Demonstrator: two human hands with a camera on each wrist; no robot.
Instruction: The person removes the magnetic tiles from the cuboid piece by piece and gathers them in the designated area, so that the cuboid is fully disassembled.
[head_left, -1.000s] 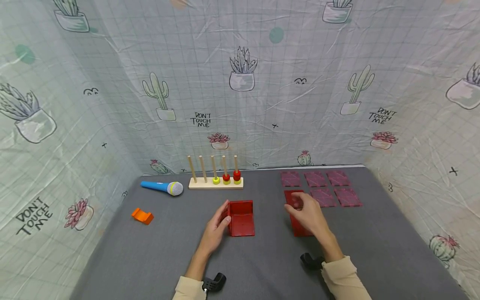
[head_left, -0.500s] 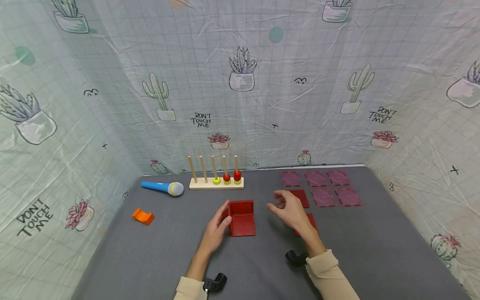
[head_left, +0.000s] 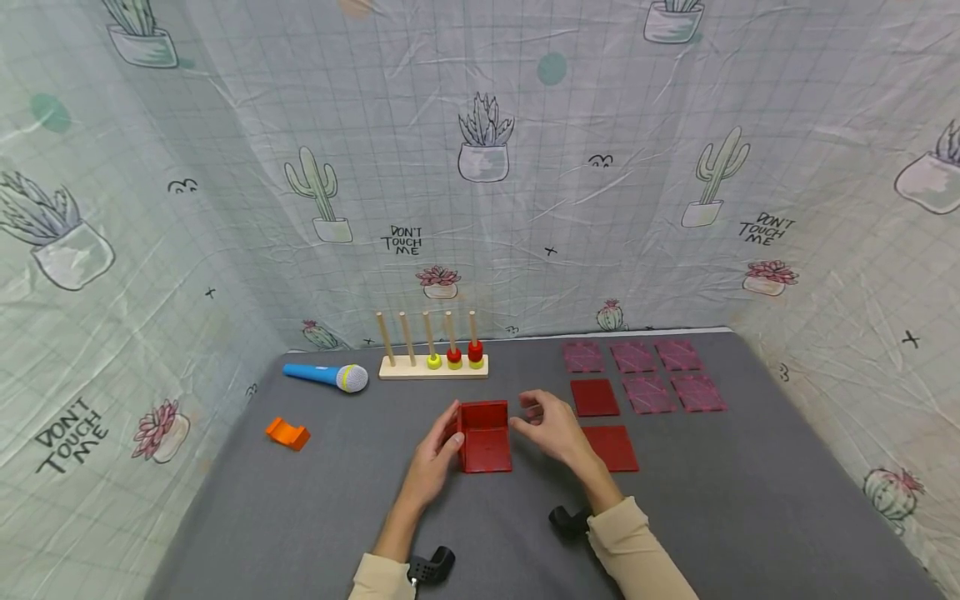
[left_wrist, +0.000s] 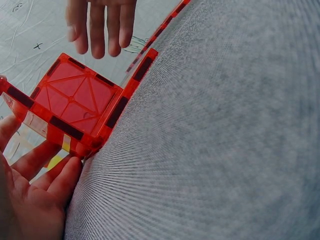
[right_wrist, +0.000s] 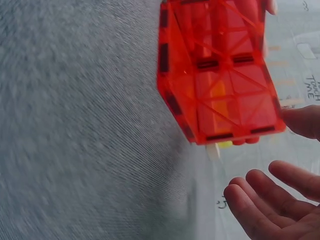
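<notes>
A red translucent magnetic tile [head_left: 486, 451] lies flat mid-table, with a back tile [left_wrist: 75, 95] and a left tile [left_wrist: 45, 120] standing along its edges like an open corner. My left hand [head_left: 431, 461] holds the left tile, its fingers against the outer face and its thumb at the upper edge. In the right wrist view the standing tiles partly hide that hand. Just right of the structure is my right hand [head_left: 553, 427], fingers apart and gently bent, nothing between them. Beyond it lie two loose red tiles, a farther tile [head_left: 595, 397] and a nearer tile [head_left: 617, 449].
Several purple-looking tiles [head_left: 648, 393] lie in rows at the back right. A wooden peg stand [head_left: 432, 367] with yellow and red beads is near the back edge. At left are a blue toy microphone [head_left: 324, 376] and an orange curved block [head_left: 287, 433].
My right hand has moved left from above the loose red tiles to beside the structure, uncovering both tiles. My left hand has kept its hold.
</notes>
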